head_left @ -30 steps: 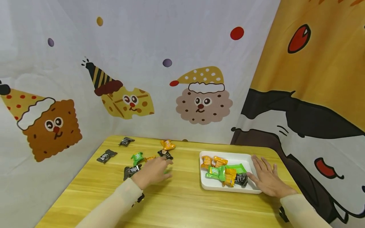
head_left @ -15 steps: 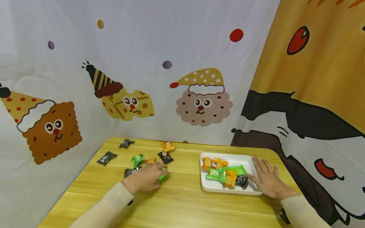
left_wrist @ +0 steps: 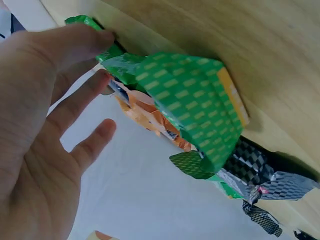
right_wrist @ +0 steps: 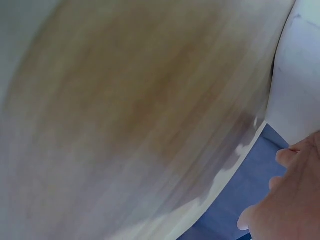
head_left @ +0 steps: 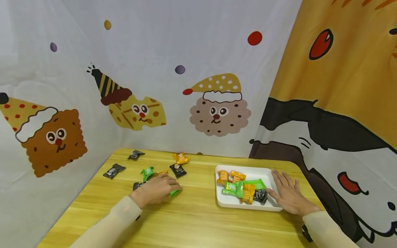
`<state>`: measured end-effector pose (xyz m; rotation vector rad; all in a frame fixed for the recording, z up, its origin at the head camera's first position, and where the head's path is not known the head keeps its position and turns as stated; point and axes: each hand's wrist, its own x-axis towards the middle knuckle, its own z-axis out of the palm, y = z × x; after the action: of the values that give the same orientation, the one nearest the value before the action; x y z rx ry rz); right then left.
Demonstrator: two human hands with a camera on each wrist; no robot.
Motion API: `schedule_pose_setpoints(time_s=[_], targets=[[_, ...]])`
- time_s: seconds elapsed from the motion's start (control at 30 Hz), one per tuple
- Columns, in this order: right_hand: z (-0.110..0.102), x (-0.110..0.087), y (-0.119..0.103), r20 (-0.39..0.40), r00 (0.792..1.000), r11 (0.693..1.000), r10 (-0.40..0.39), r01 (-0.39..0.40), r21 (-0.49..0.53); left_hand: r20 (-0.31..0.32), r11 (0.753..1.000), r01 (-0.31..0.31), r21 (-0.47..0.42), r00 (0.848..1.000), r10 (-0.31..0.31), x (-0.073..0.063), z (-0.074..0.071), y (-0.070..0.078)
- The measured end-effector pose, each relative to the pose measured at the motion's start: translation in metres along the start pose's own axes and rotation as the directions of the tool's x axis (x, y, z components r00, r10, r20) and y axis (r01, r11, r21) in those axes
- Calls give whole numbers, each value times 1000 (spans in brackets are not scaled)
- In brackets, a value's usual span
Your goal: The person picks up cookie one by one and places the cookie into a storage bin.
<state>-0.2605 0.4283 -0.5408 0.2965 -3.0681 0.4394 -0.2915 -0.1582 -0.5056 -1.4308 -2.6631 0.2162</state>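
Well, left hand pinches green candy, black candy at its twelve o'clock, right hand lies spread, touching tray at three o'clock.

Pale print on the small shiny green plastic packet and small black plastic packet is too tiny to read.
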Motion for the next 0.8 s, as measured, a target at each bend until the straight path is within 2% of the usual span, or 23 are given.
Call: schedule_pose_setpoints(time_s=[0.2, 0.5, 0.8], targets=[[1, 2, 0, 10, 1000, 1000, 3, -3, 8, -39, 999, -13, 30, 999, 14, 4, 1, -1], [3, -2, 3, 7, 1000, 1000, 1, -1, 12, -16, 1000, -6, 29, 1000, 7, 7, 1, 1], [1, 1, 2, 9, 1000, 1000, 7, -7, 12, -49, 998, -24, 52, 998, 27, 7, 3, 2]])
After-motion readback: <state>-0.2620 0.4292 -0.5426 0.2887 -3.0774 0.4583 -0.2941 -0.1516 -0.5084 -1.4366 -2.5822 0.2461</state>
